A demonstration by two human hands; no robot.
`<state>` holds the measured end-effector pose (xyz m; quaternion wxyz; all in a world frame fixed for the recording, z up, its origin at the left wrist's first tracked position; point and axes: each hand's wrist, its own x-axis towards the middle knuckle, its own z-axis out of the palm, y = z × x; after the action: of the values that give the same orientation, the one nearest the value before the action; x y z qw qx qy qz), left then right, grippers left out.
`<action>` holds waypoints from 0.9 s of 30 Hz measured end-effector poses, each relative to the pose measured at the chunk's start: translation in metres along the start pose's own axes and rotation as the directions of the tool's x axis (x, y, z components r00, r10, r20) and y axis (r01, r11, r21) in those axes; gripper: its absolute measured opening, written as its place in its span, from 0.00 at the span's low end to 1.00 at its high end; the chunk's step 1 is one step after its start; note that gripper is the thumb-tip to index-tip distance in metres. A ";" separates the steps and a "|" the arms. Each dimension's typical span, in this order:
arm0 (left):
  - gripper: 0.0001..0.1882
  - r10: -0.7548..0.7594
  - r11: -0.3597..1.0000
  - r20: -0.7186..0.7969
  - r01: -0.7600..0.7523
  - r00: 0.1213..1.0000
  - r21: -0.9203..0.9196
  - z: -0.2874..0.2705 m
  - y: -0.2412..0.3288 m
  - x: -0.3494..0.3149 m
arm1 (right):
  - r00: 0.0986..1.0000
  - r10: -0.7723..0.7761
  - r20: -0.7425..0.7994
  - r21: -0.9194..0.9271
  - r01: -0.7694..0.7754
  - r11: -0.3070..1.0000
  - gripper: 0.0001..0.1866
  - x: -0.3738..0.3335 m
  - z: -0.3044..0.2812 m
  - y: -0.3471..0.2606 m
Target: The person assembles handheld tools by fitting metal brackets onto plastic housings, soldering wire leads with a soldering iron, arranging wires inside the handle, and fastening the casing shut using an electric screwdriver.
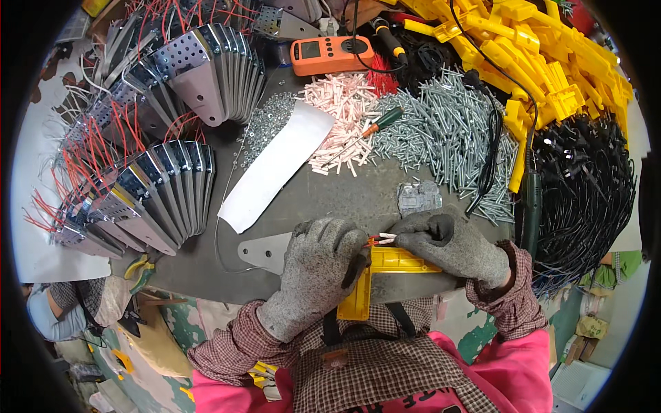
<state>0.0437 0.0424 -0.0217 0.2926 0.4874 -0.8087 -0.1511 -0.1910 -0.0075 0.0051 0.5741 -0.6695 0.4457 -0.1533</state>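
Note:
My left hand point(320, 268), in a grey work glove, is closed around a yellow angled plastic handle point(356, 301). A steel plate with holes point(264, 252) sticks out to the left from under that hand; whether it joins the handle is hidden. Red wires point(372, 241) come out by the left fingertips and end in pale sleeves point(387, 239). My right hand point(451, 244), also gloved, is closed in a pinch at these sleeved wire ends. Below it, one yellow arm of the handle reaches to the right.
Fanned steel plates with red wires point(172, 186) fill the left. Behind the hands lie a white strip point(275, 168), pale sleeves point(337, 103), screws point(451, 124), a screwdriver point(383, 121) and an orange multimeter point(330, 55). Yellow handles point(509, 41) and black cables point(582, 199) are heaped at right.

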 end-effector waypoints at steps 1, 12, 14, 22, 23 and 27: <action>0.16 0.010 1.000 0.012 -0.011 1.000 0.013 0.000 0.000 -0.001 | 0.998 -0.056 0.002 0.019 0.056 0.998 0.16 0.002 0.000 0.000; 0.16 -0.092 0.978 0.247 0.133 0.965 -0.159 -0.012 0.001 0.006 | 0.996 0.050 0.079 0.101 -0.058 0.993 0.14 0.006 0.000 0.000; 0.18 -0.010 0.971 0.015 0.013 1.000 -0.238 -0.011 0.004 0.009 | 0.997 0.021 0.078 0.124 -0.030 0.992 0.14 0.007 0.001 -0.001; 0.14 -0.163 0.789 0.199 0.249 0.966 -0.562 -0.013 0.004 0.019 | 0.996 0.040 0.075 0.104 -0.048 0.993 0.13 0.007 -0.002 -0.005; 0.13 -0.178 0.696 0.270 0.315 0.946 -0.646 -0.013 0.000 0.021 | 0.996 0.041 0.073 0.105 -0.048 0.993 0.13 0.005 -0.002 -0.007; 0.17 -0.160 0.683 0.489 0.454 0.858 -0.573 -0.021 -0.007 0.034 | 0.998 -0.047 0.052 -0.063 0.051 0.997 0.13 -0.001 0.000 -0.011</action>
<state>0.0498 0.0104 0.0019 0.2459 0.4386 -0.6449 -0.5756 -0.1868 -0.0071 0.0155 0.5594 -0.7021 0.4192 -0.1358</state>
